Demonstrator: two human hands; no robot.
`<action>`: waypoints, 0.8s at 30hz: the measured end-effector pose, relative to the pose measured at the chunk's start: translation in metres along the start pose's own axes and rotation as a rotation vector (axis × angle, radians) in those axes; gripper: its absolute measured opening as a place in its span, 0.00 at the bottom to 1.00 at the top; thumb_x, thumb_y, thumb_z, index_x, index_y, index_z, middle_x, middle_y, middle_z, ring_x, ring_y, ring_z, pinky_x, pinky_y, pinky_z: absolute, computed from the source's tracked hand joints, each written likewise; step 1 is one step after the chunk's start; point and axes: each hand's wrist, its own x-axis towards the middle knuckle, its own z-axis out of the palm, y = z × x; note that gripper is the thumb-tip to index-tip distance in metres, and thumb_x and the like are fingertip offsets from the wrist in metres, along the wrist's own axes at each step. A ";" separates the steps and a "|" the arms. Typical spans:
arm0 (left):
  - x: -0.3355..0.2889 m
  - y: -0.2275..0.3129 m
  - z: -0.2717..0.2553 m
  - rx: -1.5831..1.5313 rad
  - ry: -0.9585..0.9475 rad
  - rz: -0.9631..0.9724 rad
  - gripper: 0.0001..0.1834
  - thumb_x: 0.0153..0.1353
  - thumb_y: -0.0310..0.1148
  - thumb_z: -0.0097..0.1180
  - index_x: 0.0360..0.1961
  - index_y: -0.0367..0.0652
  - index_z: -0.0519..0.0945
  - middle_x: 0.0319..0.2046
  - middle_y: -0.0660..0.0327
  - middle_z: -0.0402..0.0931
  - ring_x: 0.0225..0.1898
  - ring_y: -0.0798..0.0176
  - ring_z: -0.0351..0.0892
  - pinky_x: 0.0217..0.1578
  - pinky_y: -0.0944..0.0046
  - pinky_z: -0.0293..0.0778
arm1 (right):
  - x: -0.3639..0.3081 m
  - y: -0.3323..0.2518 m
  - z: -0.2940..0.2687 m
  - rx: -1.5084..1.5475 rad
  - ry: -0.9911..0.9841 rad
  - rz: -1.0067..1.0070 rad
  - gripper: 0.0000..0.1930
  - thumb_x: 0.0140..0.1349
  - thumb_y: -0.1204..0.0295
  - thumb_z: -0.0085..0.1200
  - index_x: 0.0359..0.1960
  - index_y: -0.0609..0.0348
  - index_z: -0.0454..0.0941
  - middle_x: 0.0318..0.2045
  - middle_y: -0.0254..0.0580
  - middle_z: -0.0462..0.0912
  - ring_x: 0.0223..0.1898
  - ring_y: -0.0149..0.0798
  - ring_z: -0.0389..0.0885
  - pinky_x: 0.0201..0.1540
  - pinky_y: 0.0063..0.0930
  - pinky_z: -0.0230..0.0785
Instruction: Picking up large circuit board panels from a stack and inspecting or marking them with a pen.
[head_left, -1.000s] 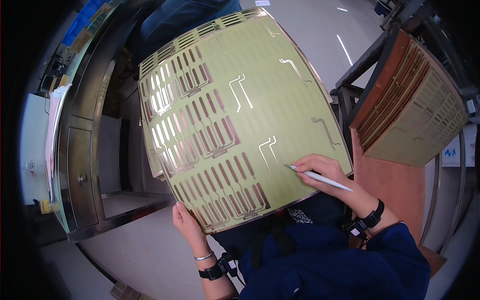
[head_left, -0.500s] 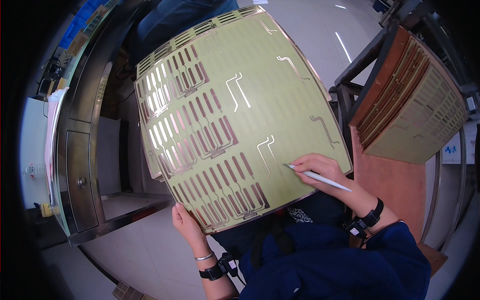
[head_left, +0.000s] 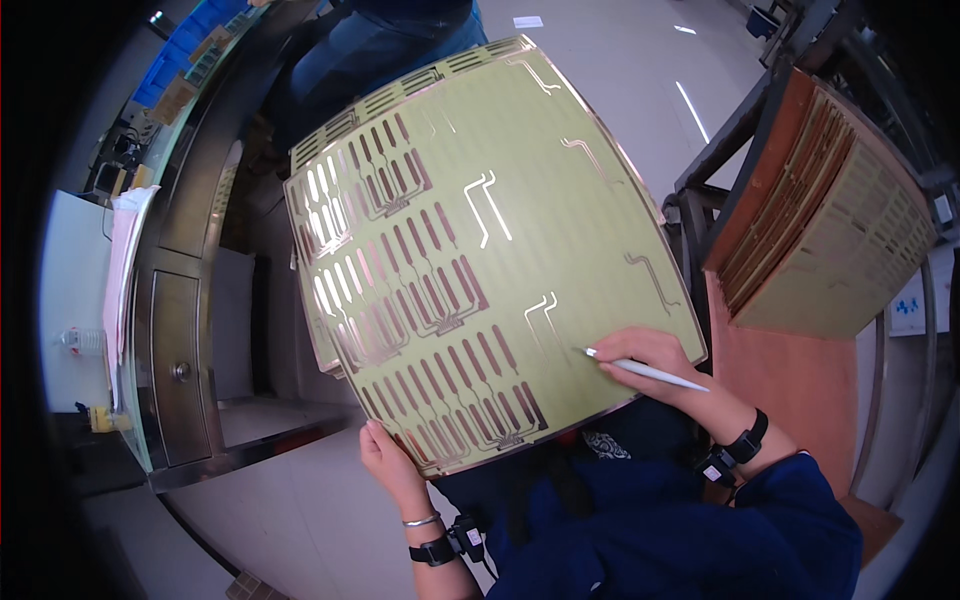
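Note:
A large pale green circuit board panel [head_left: 560, 240] with copper traces and rows of elongated pads lies tilted across my lap. At its near left corner, my left hand [head_left: 393, 465] grips the edge, thumb on top and fingers mostly hidden below. Over the near right part, my right hand [head_left: 645, 358] is closed around a slim white pen-like tool [head_left: 660, 376]. The tool's dark tip is at the panel surface, right of a bent pair of traces; I cannot tell whether it touches. Another panel edge [head_left: 322, 345] shows under the left side.
Similar panels [head_left: 845, 230] stand stacked on a reddish-brown board rack [head_left: 780, 400] at the right. On the left is a metal bench [head_left: 180, 350] with a drawer, papers [head_left: 128, 240] and blue bins [head_left: 165, 75]. A person's jeans-clad leg [head_left: 390, 55] is beyond the panel.
The whole view has shifted, so the panel and bench sit slightly lower and further right. My right hand and the white tool keep nearly the same place over the panel; the left grip is unchanged.

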 end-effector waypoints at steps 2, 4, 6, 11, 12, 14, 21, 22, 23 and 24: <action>0.000 -0.006 -0.006 0.051 -0.020 0.043 0.19 0.69 0.38 0.38 0.23 0.38 0.64 0.21 0.68 0.64 0.26 0.76 0.59 0.28 0.72 0.61 | -0.001 -0.004 -0.002 0.026 -0.043 -0.040 0.08 0.48 0.78 0.60 0.32 0.58 0.79 0.31 0.39 0.81 0.32 0.39 0.80 0.33 0.28 0.73; -0.004 -0.011 -0.008 0.078 -0.005 0.052 0.19 0.69 0.38 0.37 0.22 0.38 0.63 0.20 0.68 0.63 0.26 0.75 0.58 0.28 0.71 0.60 | -0.003 -0.006 -0.004 0.043 -0.085 -0.073 0.08 0.48 0.77 0.60 0.32 0.58 0.80 0.31 0.38 0.81 0.31 0.39 0.80 0.32 0.28 0.73; -0.012 -0.019 -0.015 0.137 -0.011 0.043 0.19 0.69 0.38 0.37 0.22 0.38 0.63 0.21 0.67 0.62 0.26 0.74 0.57 0.28 0.70 0.60 | -0.003 -0.010 -0.008 -0.058 -0.145 -0.186 0.08 0.48 0.77 0.61 0.32 0.57 0.80 0.30 0.37 0.81 0.30 0.38 0.80 0.31 0.27 0.73; -0.035 -0.025 -0.021 0.112 -0.008 -0.022 0.18 0.69 0.37 0.36 0.22 0.39 0.62 0.20 0.68 0.60 0.26 0.74 0.56 0.28 0.71 0.59 | 0.003 -0.022 0.004 -0.036 -0.225 -0.183 0.11 0.47 0.76 0.62 0.35 0.52 0.79 0.32 0.34 0.79 0.30 0.36 0.78 0.32 0.27 0.71; -0.037 -0.027 -0.020 0.062 -0.005 -0.041 0.18 0.69 0.37 0.36 0.23 0.39 0.62 0.21 0.69 0.60 0.26 0.75 0.56 0.28 0.71 0.59 | 0.002 -0.023 0.007 -0.051 -0.220 -0.178 0.11 0.47 0.76 0.62 0.35 0.52 0.79 0.32 0.34 0.79 0.30 0.36 0.78 0.32 0.27 0.71; -0.037 -0.028 -0.016 0.013 -0.019 -0.058 0.18 0.69 0.37 0.36 0.23 0.39 0.62 0.21 0.69 0.60 0.26 0.75 0.56 0.28 0.72 0.59 | 0.001 -0.022 0.018 0.086 -0.238 -0.144 0.12 0.48 0.76 0.60 0.36 0.52 0.78 0.32 0.34 0.79 0.30 0.37 0.78 0.32 0.27 0.71; -0.036 -0.019 -0.019 0.086 -0.014 -0.025 0.18 0.69 0.38 0.36 0.23 0.40 0.61 0.22 0.69 0.59 0.27 0.75 0.55 0.29 0.73 0.59 | 0.035 0.013 -0.019 -0.043 0.047 0.076 0.09 0.51 0.77 0.55 0.36 0.57 0.78 0.30 0.39 0.80 0.32 0.41 0.79 0.37 0.30 0.72; -0.036 -0.019 -0.017 0.081 -0.011 -0.027 0.18 0.69 0.38 0.36 0.23 0.40 0.61 0.22 0.69 0.59 0.27 0.75 0.55 0.30 0.73 0.59 | 0.040 0.019 -0.027 -0.084 0.104 0.063 0.09 0.51 0.77 0.55 0.36 0.57 0.78 0.31 0.40 0.80 0.33 0.41 0.79 0.38 0.30 0.72; -0.035 -0.018 -0.016 0.085 -0.020 -0.025 0.18 0.69 0.38 0.36 0.23 0.40 0.61 0.22 0.69 0.59 0.27 0.75 0.55 0.30 0.73 0.59 | 0.043 0.022 -0.032 -0.126 0.161 0.050 0.09 0.51 0.77 0.56 0.35 0.58 0.78 0.32 0.41 0.80 0.34 0.42 0.80 0.38 0.30 0.72; -0.035 -0.019 -0.014 0.097 -0.011 -0.014 0.18 0.69 0.38 0.36 0.23 0.40 0.60 0.22 0.69 0.58 0.27 0.75 0.55 0.30 0.73 0.58 | 0.044 0.025 -0.035 -0.129 0.169 0.058 0.09 0.51 0.77 0.56 0.35 0.58 0.78 0.32 0.41 0.80 0.34 0.42 0.80 0.38 0.30 0.72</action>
